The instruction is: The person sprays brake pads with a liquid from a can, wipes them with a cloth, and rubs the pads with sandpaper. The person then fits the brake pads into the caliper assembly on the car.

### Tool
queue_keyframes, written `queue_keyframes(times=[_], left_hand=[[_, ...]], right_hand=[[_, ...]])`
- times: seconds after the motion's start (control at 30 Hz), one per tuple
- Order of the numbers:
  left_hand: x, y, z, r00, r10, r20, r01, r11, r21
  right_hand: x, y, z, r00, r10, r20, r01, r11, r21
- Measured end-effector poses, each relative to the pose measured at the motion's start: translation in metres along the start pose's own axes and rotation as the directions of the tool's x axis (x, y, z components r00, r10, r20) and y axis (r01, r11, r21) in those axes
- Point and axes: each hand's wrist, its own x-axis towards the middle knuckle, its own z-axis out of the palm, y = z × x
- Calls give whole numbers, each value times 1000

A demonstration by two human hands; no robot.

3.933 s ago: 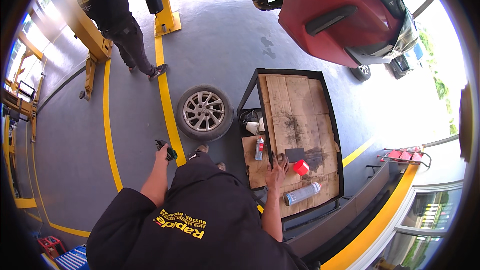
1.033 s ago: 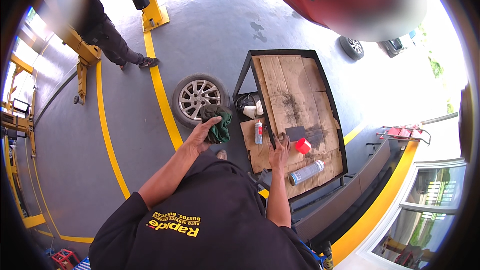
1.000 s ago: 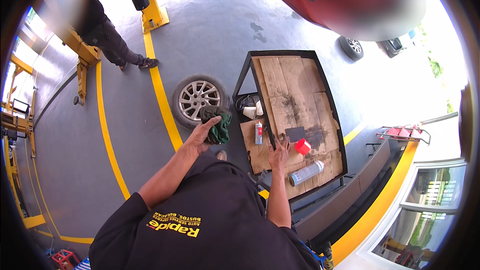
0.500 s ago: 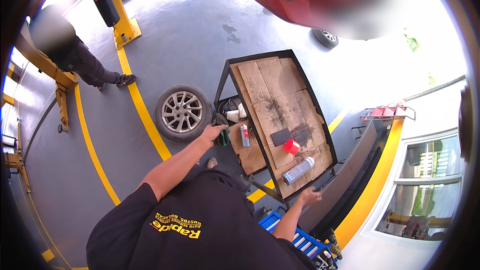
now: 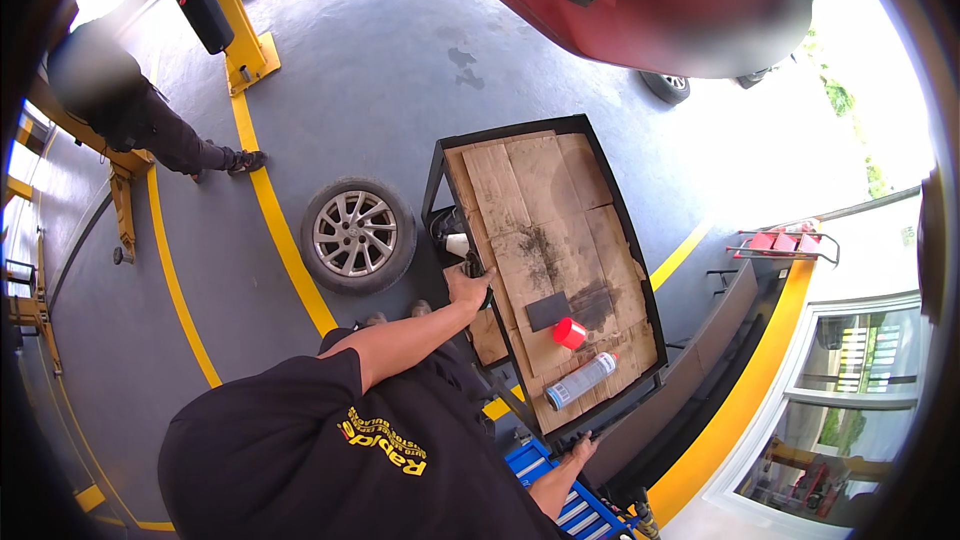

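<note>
My left hand (image 5: pixel 466 283) is closed on a dark green cloth at the left rim of the cardboard-lined black cart (image 5: pixel 632 262). My right hand (image 5: pixel 580 448) is at the cart's near end, fingers curled on the dark rail. On the cardboard (image 5: pixel 520 180) lie a dark square pad (image 5: pixel 547 312), a red cap (image 5: pixel 569 333) and a clear-and-blue cylinder (image 5: pixel 581 381). The cart's lower shelf, with a white container (image 5: pixel 455 242), is partly hidden by my left arm.
A loose wheel (image 5: pixel 358 235) lies left of the cart. A person (image 5: pixel 140 115) stands by yellow lift posts (image 5: pixel 235 20). A red car body (image 5: pixel 630 15) hangs beyond. At right are a red step ladder (image 5: pixel 785 242), a window and a blue tool drawer unit (image 5: pixel 530 460).
My left hand, with the cloth, has moved from over the wheel to the cart's rim. My right hand has moved from the left rim to the near end.
</note>
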Motion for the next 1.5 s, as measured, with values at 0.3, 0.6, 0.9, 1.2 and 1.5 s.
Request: queue_keyframes(times=[0.3,0.6,0.9,1.2,1.5], left_hand=[[-3,33,3,988,-141,-56,150,964,217],[18,38,1,997,-47,-54,54,990,132],[57,12,23,996,81,-41,-80,996,42],[45,-27,26,992,72,-99,-77,996,-47],[56,-53,24,975,169,-148,-186,975,-117]], right_hand=[[-18,1,4,988,-105,-114,98,993,-62],[-62,-44,58,988,83,-130,-71,993,98],[-38,-15,50,999,1,41,-6,992,123],[-33,-8,33,988,3,155,-38,974,223],[-7,6,31,974,-65,219,45,994,96]])
